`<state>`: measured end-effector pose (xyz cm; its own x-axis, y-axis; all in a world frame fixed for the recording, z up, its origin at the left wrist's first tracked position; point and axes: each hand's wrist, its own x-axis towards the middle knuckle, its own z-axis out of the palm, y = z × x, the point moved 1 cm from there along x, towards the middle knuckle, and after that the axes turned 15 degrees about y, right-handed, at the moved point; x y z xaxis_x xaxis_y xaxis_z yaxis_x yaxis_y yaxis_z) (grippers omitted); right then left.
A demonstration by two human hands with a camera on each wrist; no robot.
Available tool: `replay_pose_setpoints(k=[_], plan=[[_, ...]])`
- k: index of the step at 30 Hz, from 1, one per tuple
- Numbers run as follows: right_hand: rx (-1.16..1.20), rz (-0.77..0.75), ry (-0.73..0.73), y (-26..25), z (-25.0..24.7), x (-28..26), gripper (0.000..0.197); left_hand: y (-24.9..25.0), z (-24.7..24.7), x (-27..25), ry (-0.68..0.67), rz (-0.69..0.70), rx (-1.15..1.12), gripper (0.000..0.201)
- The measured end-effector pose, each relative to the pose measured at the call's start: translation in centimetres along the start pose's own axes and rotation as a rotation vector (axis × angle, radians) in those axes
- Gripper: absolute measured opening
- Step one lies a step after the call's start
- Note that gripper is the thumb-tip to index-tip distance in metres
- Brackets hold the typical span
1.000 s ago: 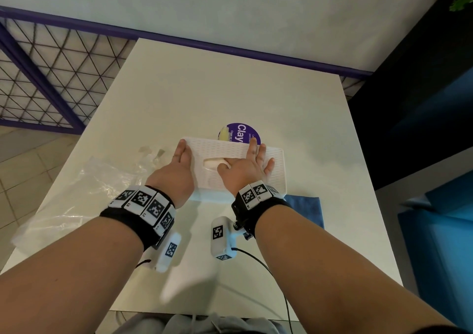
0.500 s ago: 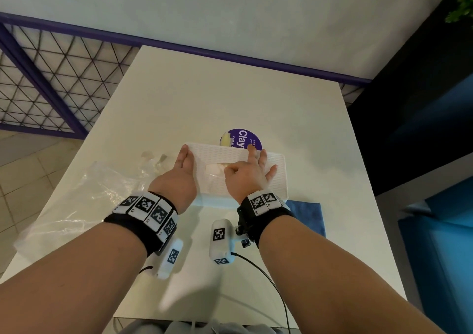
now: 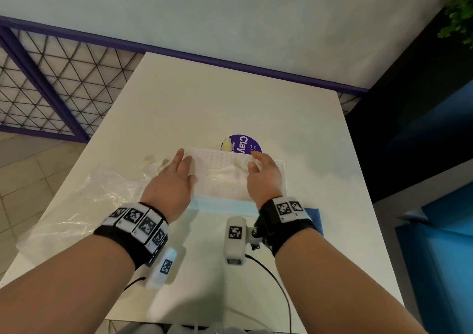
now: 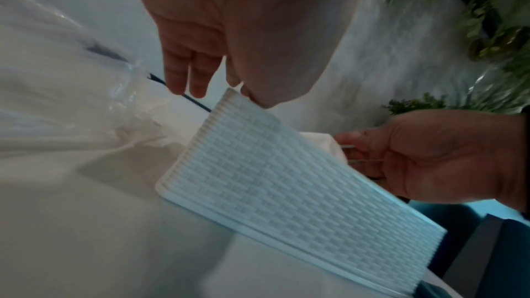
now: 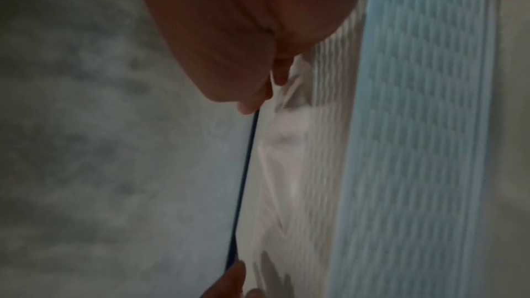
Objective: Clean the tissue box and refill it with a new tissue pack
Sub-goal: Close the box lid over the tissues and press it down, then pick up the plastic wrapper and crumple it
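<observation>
A white woven-pattern tissue box (image 3: 225,185) lies on the table (image 3: 204,103) between my hands. My left hand (image 3: 176,177) rests with straight fingers against the box's left end, and its thumb touches the top corner (image 4: 252,96). My right hand (image 3: 263,177) hovers over the right half of the lid, fingers curled. Its fingertips seem to pinch a white tissue (image 3: 225,173) that rises from the slot. The tissue (image 5: 284,144) runs creased up to those fingertips (image 5: 258,99); the left wrist view shows the tissue (image 4: 324,144) beside that hand (image 4: 430,155).
A purple round lid marked "Clay" (image 3: 244,144) lies just behind the box. A blue cloth (image 3: 313,218) sticks out beneath my right wrist. Crumpled clear plastic wrapping (image 3: 89,198) covers the table's left side. A purple railing (image 3: 51,83) stands beyond the left edge.
My right hand lay flat on the lid, then its fingers closed at the slot and lifted, drawing tissue up. My left hand stayed at the box's left end.
</observation>
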<state>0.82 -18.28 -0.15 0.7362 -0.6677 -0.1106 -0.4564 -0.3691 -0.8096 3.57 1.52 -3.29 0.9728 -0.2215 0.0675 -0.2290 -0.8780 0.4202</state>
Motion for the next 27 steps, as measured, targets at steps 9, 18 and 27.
replay_pose_setpoints(k=[9,18,27], plan=[[-0.566,-0.189,-0.107,3.7,-1.6,-0.3,0.063,0.7,-0.1,-1.6,0.108,0.181,0.147,0.034],[-0.681,-0.183,-0.149,1.9,-0.2,3.8,0.069,2.0,-0.5,3.0,0.002,0.138,0.270,0.035],[-0.330,-0.750,-0.096,-3.3,5.4,-6.3,0.031,-5.1,-5.5,0.2,0.185,-0.282,0.099,0.052]])
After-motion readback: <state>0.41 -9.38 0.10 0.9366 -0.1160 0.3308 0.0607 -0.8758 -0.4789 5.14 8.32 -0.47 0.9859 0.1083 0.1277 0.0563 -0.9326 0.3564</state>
